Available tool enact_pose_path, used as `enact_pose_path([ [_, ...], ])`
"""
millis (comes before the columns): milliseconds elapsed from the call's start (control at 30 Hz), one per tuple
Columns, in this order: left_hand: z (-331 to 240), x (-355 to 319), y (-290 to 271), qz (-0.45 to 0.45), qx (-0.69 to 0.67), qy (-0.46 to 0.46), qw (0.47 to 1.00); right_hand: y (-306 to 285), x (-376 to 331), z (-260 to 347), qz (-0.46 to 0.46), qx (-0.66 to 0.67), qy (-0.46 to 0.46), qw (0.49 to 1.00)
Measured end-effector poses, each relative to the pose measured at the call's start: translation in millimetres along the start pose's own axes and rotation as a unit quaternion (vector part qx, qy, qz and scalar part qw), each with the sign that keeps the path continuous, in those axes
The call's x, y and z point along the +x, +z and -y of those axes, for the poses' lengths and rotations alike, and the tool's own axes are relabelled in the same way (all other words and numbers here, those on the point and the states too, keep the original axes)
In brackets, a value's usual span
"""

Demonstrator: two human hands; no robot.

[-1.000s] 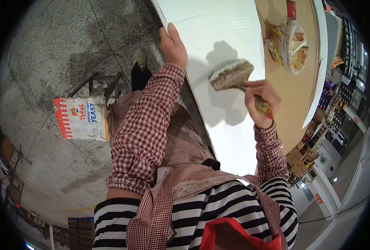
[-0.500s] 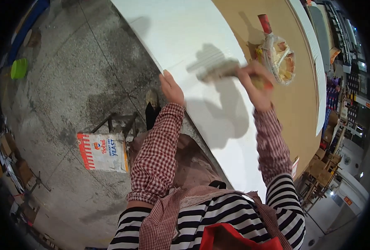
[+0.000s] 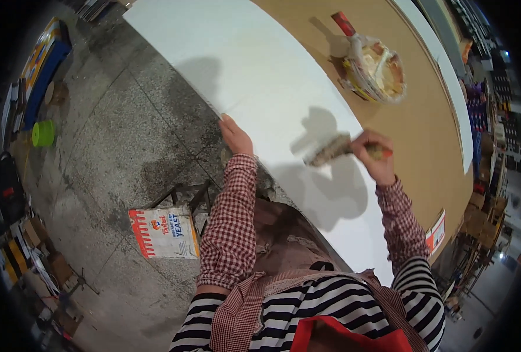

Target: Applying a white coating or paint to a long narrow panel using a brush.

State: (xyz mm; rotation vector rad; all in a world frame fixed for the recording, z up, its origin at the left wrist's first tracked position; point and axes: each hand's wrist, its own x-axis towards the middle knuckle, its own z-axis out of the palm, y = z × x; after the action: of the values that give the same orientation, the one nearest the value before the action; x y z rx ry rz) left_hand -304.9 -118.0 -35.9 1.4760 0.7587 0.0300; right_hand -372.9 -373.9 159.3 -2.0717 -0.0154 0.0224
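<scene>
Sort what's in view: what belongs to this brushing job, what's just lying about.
Seemingly for the job:
wide brush, in the right hand
white sheet, left hand at its edge
plastic-lined bucket

Seemingly lying about:
green tub
red-and-white printed cardboard
brown box

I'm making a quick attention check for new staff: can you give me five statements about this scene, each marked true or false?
1. The right hand holds a brush. True.
2. The left hand is on the brush too. False: the left hand is at the edge of the white sheet.
3. The plastic-lined container stands on the white sheet. False: the plastic-lined container stands on the brown board.
4. A green tub shows at the picture's left. True.
5. The sleeve covers are plain blue. False: the sleeve covers are red-and-white checked.
</scene>
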Motion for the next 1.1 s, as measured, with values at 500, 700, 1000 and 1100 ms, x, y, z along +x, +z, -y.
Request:
enact_pose_path([
  [500,-3.2,-10.7,9.3,-0.012,0.02,0.038,0.999,-14.8,4.0,-52.9,-0.032,0.047,0.025,0.998],
  [700,-6.3,-15.0,14.5,0.012,0.024,0.043,0.999,-15.5,33.3,-30.1,-0.06,0.07,0.005,0.996],
  [1000,-11.6,-14.5,11.9,-0.034,0.074,0.012,0.997,-25.0,-1.6,-52.4,-0.037,0.077,0.055,0.995],
  [1100,-6.2,-30.6,13.1,-0.07,0.035,0.013,0.997,-31.6,10.0,-41.2,-0.05,0.059,0.025,0.997],
])
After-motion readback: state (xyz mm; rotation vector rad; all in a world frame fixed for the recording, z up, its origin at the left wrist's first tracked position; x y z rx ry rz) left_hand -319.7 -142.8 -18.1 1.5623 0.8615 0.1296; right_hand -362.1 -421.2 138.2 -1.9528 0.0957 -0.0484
